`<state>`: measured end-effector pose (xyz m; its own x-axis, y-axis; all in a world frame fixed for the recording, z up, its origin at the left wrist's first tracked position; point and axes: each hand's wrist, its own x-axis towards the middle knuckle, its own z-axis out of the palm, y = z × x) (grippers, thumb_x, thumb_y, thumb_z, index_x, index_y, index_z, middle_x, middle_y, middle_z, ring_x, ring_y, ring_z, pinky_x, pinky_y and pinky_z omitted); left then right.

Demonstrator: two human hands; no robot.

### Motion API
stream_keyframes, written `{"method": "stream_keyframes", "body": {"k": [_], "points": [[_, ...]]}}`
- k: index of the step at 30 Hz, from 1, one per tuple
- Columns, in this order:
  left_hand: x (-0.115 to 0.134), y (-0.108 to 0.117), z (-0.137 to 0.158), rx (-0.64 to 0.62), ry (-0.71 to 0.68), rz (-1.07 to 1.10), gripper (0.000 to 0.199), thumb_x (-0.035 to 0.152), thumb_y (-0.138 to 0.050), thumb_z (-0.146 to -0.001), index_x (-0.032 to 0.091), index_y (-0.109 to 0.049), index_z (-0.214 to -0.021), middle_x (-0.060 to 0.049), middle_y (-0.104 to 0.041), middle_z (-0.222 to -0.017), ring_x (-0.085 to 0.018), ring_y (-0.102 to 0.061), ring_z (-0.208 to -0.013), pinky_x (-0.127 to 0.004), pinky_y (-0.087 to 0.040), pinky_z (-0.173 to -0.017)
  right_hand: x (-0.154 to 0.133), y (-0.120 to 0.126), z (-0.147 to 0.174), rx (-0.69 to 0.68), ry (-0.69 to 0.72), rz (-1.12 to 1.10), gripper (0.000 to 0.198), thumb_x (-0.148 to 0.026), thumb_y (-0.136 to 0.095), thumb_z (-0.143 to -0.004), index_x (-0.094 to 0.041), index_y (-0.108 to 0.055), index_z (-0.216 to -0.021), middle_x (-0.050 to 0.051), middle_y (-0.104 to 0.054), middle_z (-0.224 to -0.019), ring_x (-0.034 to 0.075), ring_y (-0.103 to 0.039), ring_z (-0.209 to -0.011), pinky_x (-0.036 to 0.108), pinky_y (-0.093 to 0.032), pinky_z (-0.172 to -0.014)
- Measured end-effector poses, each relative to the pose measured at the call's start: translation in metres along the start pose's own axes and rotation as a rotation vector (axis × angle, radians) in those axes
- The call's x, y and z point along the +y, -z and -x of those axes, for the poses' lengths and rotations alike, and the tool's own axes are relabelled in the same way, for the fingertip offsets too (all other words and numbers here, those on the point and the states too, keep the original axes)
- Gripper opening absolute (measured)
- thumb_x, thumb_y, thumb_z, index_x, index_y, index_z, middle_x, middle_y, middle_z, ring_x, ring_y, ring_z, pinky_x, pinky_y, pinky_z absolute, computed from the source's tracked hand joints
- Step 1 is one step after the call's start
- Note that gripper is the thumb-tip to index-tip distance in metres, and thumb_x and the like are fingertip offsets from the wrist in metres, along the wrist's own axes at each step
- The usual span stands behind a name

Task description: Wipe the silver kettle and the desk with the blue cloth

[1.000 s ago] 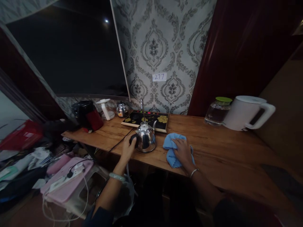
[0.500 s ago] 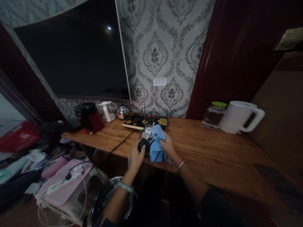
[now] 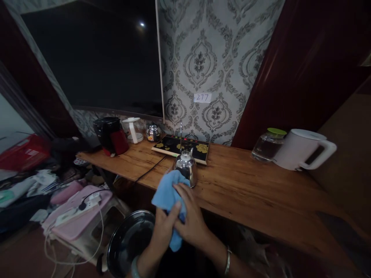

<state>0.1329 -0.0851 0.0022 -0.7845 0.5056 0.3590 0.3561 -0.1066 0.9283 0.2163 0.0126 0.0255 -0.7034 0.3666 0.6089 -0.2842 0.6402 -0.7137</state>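
Observation:
A light blue cloth (image 3: 169, 189) is bunched between my two hands in front of the table's front edge. My left hand (image 3: 162, 227) grips it from below, thumb showing, its other fingers hidden by the cloth. My right hand (image 3: 189, 214) closes on the cloth from the right, fingers laid over it. Just beyond the cloth, a shiny metal teapot (image 3: 189, 170) with a clear lid knob stands upright near the wooden table's edge. The cloth hides its lower left side, and its handle is out of sight.
Behind the teapot lies a black hot plate (image 3: 185, 146) with a thin faucet (image 3: 181, 133). Red kettle (image 3: 116, 139), glass pot (image 3: 136, 133) and small metal pot (image 3: 153, 132) stand left; glass jar (image 3: 266, 144) and white kettle (image 3: 298, 148) right. Below are a black basin (image 3: 130, 241) and pink stool (image 3: 84, 220).
My left hand has let go of the teapot's black handle and taken hold of the cloth. Both hands and the cloth have moved back off the teapot, toward me.

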Motion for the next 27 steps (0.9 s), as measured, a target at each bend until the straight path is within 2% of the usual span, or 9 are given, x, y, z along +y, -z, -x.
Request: {"method": "stream_keyframes", "body": {"k": [3, 5, 7, 10, 15, 19, 23, 25, 27], "points": [[0.007, 0.023, -0.022, 0.216, 0.170, 0.136, 0.036, 0.043, -0.061, -0.088, 0.024, -0.067, -0.118, -0.006, -0.075, -0.105, -0.026, -0.070, -0.104, -0.043, -0.057, -0.092, -0.007, -0.007, -0.015, -0.109, -0.001, -0.150, 0.061, -0.033, -0.063, -0.081, -0.024, -0.051, -0.141, 0.009, -0.053, -0.145, 0.026, -0.047, -0.135, 0.045, -0.037, -0.114], [0.013, 0.039, -0.048, 0.374, 0.159, 0.161, 0.034, 0.038, -0.068, -0.082, 0.022, -0.070, -0.111, -0.006, -0.076, -0.107, -0.026, -0.069, -0.107, -0.043, -0.055, -0.097, 0.006, -0.011, -0.021, 0.016, -0.147, -0.214, 0.038, -0.034, -0.059, -0.085, -0.024, -0.065, -0.121, 0.009, -0.064, -0.129, 0.025, -0.058, -0.121, 0.043, -0.046, -0.105], [0.020, 0.048, -0.077, 0.413, 0.075, 0.169, 0.034, 0.037, -0.070, -0.079, 0.020, -0.070, -0.109, -0.006, -0.076, -0.105, -0.026, -0.069, -0.107, -0.043, -0.054, -0.099, 0.027, -0.018, -0.025, 0.178, -0.346, -0.245, 0.027, -0.033, -0.056, -0.084, -0.022, -0.069, -0.105, 0.009, -0.070, -0.112, 0.024, -0.065, -0.107, 0.042, -0.052, -0.095], [0.022, 0.046, -0.121, 0.310, -0.047, 0.159, 0.036, 0.036, -0.071, -0.077, 0.019, -0.070, -0.108, -0.005, -0.076, -0.102, -0.025, -0.069, -0.105, -0.042, -0.054, -0.098, 0.057, -0.034, -0.027, 0.283, -0.483, -0.333, 0.033, -0.032, -0.059, -0.076, -0.021, -0.068, -0.106, 0.009, -0.073, -0.105, 0.025, -0.067, -0.101, 0.042, -0.052, -0.094], [0.007, 0.017, -0.169, 0.098, -0.085, 0.191, 0.036, 0.034, -0.073, -0.071, 0.017, -0.072, -0.103, -0.008, -0.075, -0.110, -0.028, -0.067, -0.111, -0.047, -0.047, -0.106, 0.072, -0.057, -0.043, 0.273, -0.481, -0.398, 0.032, -0.030, -0.060, -0.069, -0.020, -0.067, -0.099, 0.006, -0.074, -0.098, 0.024, -0.066, -0.094, 0.038, -0.051, -0.088], [0.002, -0.002, -0.174, -0.073, -0.073, 0.213, 0.041, 0.036, -0.075, -0.069, 0.016, -0.072, -0.105, -0.010, -0.074, -0.114, -0.029, -0.065, -0.115, -0.043, -0.046, -0.107, 0.069, -0.060, -0.057, 0.216, -0.425, -0.495, 0.022, -0.035, -0.059, -0.072, -0.021, -0.064, -0.089, 0.003, -0.072, -0.089, 0.021, -0.065, -0.087, 0.033, -0.051, -0.082], [0.003, -0.012, -0.166, -0.260, 0.024, 0.137, 0.040, 0.043, -0.070, -0.077, 0.015, -0.071, -0.105, -0.009, -0.076, -0.092, -0.029, -0.070, -0.096, -0.041, -0.055, -0.090, 0.067, -0.046, -0.053, 0.246, -0.435, -0.419, 0.024, -0.045, -0.058, -0.079, -0.022, -0.060, -0.077, 0.001, -0.067, -0.075, 0.019, -0.061, -0.075, 0.030, -0.048, -0.073], [0.000, -0.017, -0.163, -0.284, -0.048, 0.058, 0.039, 0.042, -0.066, -0.080, 0.015, -0.069, -0.109, -0.009, -0.075, -0.097, -0.028, -0.069, -0.097, -0.042, -0.054, -0.091, 0.067, -0.033, -0.045, 0.255, -0.433, -0.358, 0.030, -0.049, -0.055, -0.083, -0.022, -0.059, -0.073, 0.001, -0.065, -0.070, 0.018, -0.059, -0.072, 0.030, -0.046, -0.071], [-0.005, -0.025, -0.161, -0.270, -0.216, -0.048, 0.036, 0.035, -0.064, -0.079, 0.017, -0.068, -0.111, -0.009, -0.072, -0.109, -0.027, -0.065, -0.106, -0.042, -0.049, -0.098, 0.068, -0.018, -0.036, 0.253, -0.416, -0.340, 0.035, -0.052, -0.054, -0.086, -0.021, -0.060, -0.072, 0.001, -0.064, -0.070, 0.018, -0.059, -0.073, 0.029, -0.045, -0.072]]}}
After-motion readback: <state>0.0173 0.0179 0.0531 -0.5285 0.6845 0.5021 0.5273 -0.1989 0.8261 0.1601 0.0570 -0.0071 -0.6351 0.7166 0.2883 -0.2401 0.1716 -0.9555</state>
